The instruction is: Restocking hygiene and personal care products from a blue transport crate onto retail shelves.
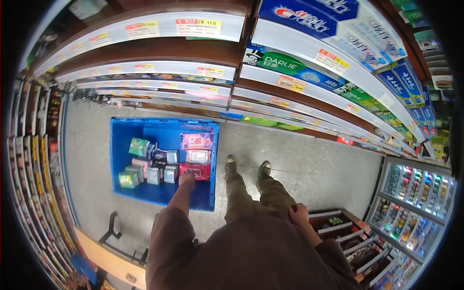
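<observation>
My left hand (pixel 187 180) reaches down into a blue plastic crate (pixel 212 145) on the floor. Its fingers are closed at the left edge of a red soft pack of wipes (pixel 200 172). Above that pack in the crate's right column lie a pale pink pack (pixel 198 156) and a pink pack (pixel 195 141). Left of my hand, several smaller packs stand close together, among them a green and white pack (pixel 139 146), a silvery pack (pixel 170 174) and a light green pack (pixel 127 180). My right hand (pixel 298 213) rests against my right thigh, fingers loosely extended, with nothing visible in it.
Tall shelves with toothpaste boxes (pixel 290 64) rise ahead on the right; brown shelf boards (pixel 145 50) continue left. Stocked racks (pixel 34 169) line the left side. A lit drinks cooler (pixel 411 193) stands right, near a low rack (pixel 338 227). A wooden counter edge (pixel 106 256) lies behind left.
</observation>
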